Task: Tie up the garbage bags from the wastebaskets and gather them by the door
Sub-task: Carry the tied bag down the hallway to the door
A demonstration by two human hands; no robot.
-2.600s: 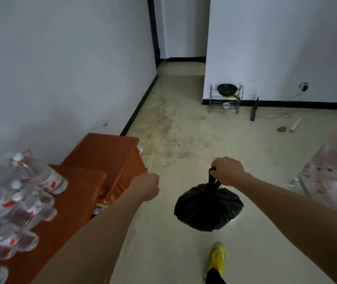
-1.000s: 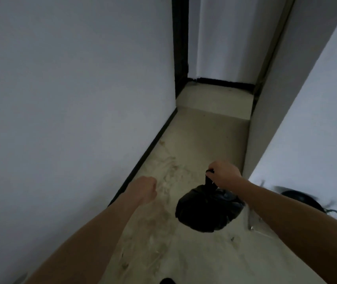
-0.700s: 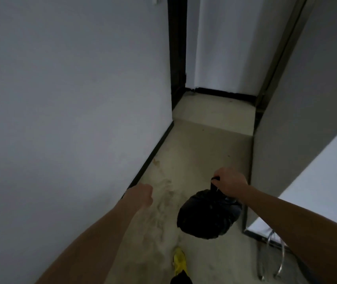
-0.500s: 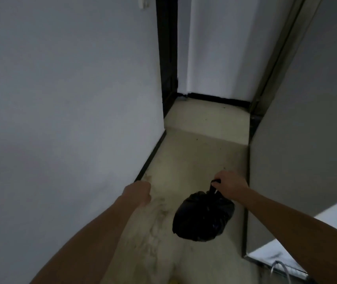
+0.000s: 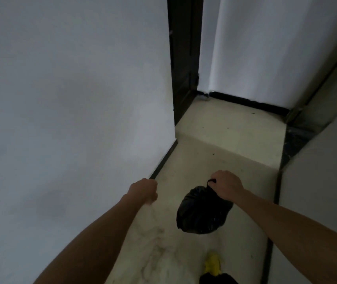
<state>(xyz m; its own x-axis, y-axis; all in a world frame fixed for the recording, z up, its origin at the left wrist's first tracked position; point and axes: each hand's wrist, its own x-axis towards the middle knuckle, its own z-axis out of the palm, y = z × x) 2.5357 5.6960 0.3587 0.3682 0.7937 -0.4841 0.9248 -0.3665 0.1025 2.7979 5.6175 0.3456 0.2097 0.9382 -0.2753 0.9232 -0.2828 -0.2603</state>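
1. Head view, the hands and the bag.
   - The right hand (image 5: 227, 186), just right of centre in the lower half, has its fingers curled tight round the knotted neck of the black garbage bag (image 5: 202, 212).
   - The bag hangs below the fist, clear of the floor (image 5: 235, 136). Holding it by the knot probably keeps the tied top closed and the load off the ground while walking.
   - The left hand (image 5: 143, 191), lower centre-left, is curled into a fist with nothing visible in it. It looks like a free arm swinging for balance.

2. Head view, the way ahead.
   - A dark door frame (image 5: 184, 58) stands at upper centre, where the corridor turns. I judge the bag is being carried that way, to be set down by the door.

3. Head view, what cannot be read.
   - The door itself is out of sight.
   - Both fists show only their backs, so the fingertips are hidden.
   - A yellow shoe (image 5: 212, 265) at the bottom edge is blurred.
   - The bag's contents cannot be made out.
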